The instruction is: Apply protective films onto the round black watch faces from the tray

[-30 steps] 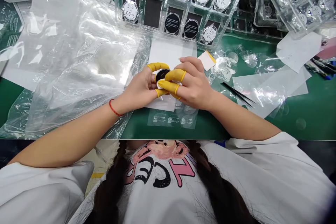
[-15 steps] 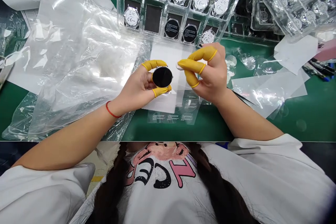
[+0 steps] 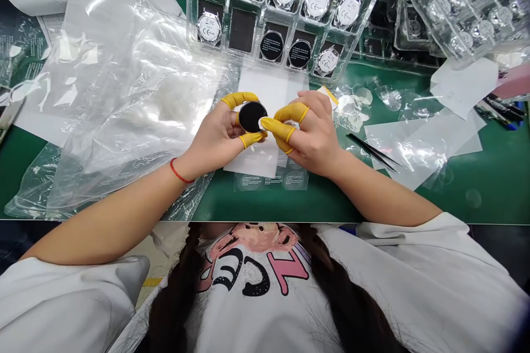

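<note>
- Since half a second ago, the right hand [image 3: 314, 135] has swung back toward seven o'clock, bringing its pinched white pad [image 3: 262, 123] to the watch's four o'clock edge.
- Left hand [image 3: 213, 135]: curled around the black-faced watch [image 3: 252, 115], above white paper [image 3: 256, 159].
- Outward from the watch: clear tray [image 3: 226, 51] towards one o'clock, tweezers [image 3: 366, 146] between three and four, plastic bags [image 3: 161, 88] at nine.
</note>
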The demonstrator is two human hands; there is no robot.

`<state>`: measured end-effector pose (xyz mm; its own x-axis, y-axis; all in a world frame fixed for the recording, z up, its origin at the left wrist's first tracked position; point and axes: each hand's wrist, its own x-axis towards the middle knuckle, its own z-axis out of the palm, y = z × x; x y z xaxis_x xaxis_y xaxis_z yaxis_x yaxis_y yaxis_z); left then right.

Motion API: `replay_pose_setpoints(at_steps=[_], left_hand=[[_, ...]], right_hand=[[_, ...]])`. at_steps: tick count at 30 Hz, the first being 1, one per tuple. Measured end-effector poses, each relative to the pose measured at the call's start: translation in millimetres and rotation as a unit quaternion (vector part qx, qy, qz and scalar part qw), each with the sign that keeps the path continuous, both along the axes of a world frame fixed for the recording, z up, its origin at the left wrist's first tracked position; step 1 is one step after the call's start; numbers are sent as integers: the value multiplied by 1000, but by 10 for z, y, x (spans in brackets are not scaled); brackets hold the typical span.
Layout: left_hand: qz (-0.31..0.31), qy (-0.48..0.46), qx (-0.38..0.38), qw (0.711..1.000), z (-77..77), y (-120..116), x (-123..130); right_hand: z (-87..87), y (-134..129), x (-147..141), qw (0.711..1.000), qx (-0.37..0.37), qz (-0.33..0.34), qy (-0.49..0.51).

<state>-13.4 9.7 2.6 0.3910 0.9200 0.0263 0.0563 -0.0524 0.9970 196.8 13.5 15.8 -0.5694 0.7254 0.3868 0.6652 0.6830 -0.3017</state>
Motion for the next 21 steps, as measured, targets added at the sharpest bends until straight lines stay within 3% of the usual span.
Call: replay_pose_setpoints(at_steps=[5, 9, 12, 15, 18, 21], left_hand=[[5, 28, 32, 999, -19, 32, -44], [12, 22, 83, 996, -59, 16, -39], [14, -4, 169, 985, -139, 19, -20], [3, -20, 234, 972, -217, 40, 0], [-3, -22, 248, 968, -241, 47, 18], [-3, -20, 244, 970, -225, 37, 24]], right_hand=[[-24, -24, 0, 999, 41, 24, 11], [90, 54, 50, 994, 39, -82, 66], [179, 115, 99, 986, -34, -141, 87], [225, 127, 97, 975, -159, -106, 111], [250, 94, 38, 959, -239, -80, 131], [258, 45, -25, 954, -254, -80, 136]])
